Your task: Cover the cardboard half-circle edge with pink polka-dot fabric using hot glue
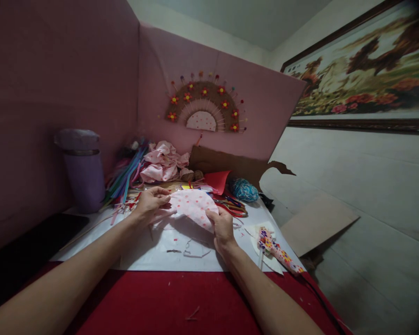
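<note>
A pale pink piece with red dots (192, 204), rounded along its top edge, is held up between both hands over the white sheet (139, 256). My left hand (153, 203) pinches its left end, where a loose pink flap hangs below the fingers. On the right end my right hand (222, 227) is closed, with the thumb on the dotted face. Small scraps and a thin pale strip (195, 254) lie on the sheet beneath. The fingertips behind the piece are hidden.
Behind are crumpled pink fabric (164, 163), pipe cleaners (129, 172), a blue yarn ball (245, 190) and scissors (235, 209). A purple tumbler (84, 172) stands left; a flowered glue gun (279, 251) lies right. A fan-shaped decoration (204, 100) hangs on the pink board.
</note>
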`<state>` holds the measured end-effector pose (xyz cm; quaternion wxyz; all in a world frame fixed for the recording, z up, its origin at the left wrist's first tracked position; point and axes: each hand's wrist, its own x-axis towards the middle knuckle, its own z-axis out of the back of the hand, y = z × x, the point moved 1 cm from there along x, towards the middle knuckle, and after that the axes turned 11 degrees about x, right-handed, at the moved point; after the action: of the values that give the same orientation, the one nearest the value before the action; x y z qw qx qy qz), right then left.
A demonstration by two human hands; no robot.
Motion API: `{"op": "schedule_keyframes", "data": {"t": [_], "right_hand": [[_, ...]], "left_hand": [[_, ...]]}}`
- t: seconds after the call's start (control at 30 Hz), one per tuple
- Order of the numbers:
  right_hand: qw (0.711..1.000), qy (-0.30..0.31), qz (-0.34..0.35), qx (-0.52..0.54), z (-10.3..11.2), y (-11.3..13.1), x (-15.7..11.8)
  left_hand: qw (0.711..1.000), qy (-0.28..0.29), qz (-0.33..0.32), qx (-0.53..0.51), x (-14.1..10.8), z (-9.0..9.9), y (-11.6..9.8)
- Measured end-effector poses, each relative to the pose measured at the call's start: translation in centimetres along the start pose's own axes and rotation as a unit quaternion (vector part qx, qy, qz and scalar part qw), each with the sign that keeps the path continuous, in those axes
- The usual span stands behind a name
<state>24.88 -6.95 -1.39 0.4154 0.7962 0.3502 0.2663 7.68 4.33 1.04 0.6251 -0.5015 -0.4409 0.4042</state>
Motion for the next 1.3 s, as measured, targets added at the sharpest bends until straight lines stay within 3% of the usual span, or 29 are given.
{"op": "schedule_keyframes", "data": {"t": [0.17, 0.27, 0.33, 0.37, 0.43, 0.5, 0.53, 0.6, 0.7, 0.9, 1.1, 1.2, 1.23, 1.3], "right_hand": [[1.000, -0.001, 0.009, -0.011, 0.1, -0.1, 0.1], [1.000, 0.004, 0.011, -0.022, 0.2, -0.2, 0.2], [0.999, 0.010, 0.011, -0.031, 0.3, -0.3, 0.3], [0.999, 0.015, 0.012, -0.035, 0.4, -0.4, 0.3], [0.999, 0.027, 0.016, -0.042, 0.3, -0.4, 0.2], [0.998, 0.042, 0.018, -0.044, 0.2, -0.5, -0.1], [0.998, 0.050, 0.019, -0.042, 0.0, -0.5, -0.2], [0.997, 0.069, 0.020, -0.031, -0.3, -0.5, -0.5], [0.996, 0.091, 0.014, -0.010, -0.7, -0.4, -0.8], [0.994, 0.106, 0.000, -0.006, -1.1, -0.4, -1.3], [0.991, 0.133, 0.009, -0.015, -1.3, -0.1, -1.5], [0.987, 0.161, 0.013, 0.007, -1.3, 0.1, -1.5], [0.987, 0.160, 0.020, 0.005, -1.2, 0.2, -1.5], [0.990, 0.131, 0.050, -0.016, -1.0, 0.3, -1.4]], "left_hand": [[0.993, -0.033, -0.062, 0.093, 0.7, 0.2, 0.5], [0.976, -0.055, -0.142, 0.154, 0.8, 0.2, -0.1], [0.955, -0.029, -0.222, 0.194, 0.3, -0.1, -0.7], [0.936, 0.000, -0.273, 0.223, -0.1, -0.3, -1.0], [0.818, 0.077, -0.430, 0.374, -1.1, -1.2, -1.3], [0.714, 0.084, -0.496, 0.486, -2.1, -2.0, -1.0], [0.676, 0.083, -0.515, 0.520, -2.5, -2.3, -0.8], [0.635, 0.067, -0.533, 0.556, -3.0, -2.8, -0.4], [0.609, 0.047, -0.550, 0.569, -3.2, -2.9, -0.2], [0.596, 0.031, -0.576, 0.558, -3.9, -3.2, -1.1], [0.638, 0.051, -0.569, 0.516, -4.0, -3.4, -0.8], [0.684, 0.078, -0.546, 0.478, -3.6, -3.2, -0.8], [0.712, 0.084, -0.531, 0.451, -3.5, -3.2, -0.9], [0.796, 0.099, -0.482, 0.354, -3.4, -3.1, -1.2]]}}
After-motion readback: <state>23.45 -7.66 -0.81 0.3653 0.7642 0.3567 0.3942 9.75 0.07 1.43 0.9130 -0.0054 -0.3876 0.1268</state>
